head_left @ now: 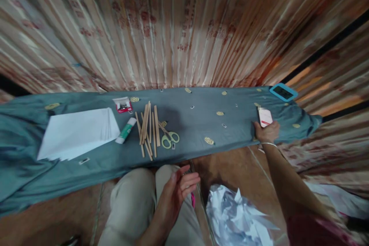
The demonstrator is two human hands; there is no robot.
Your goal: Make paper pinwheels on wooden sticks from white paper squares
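White rectangular item sat near the right end of the tabletop: in hand, no lift apparent. Long axis ran near-to-far, far end angled slightly left. Right hand had its grip closed around the near end; left hand was empty, loosely half-open above the lap. Sticks lay loose, paper stacked, nothing joined.
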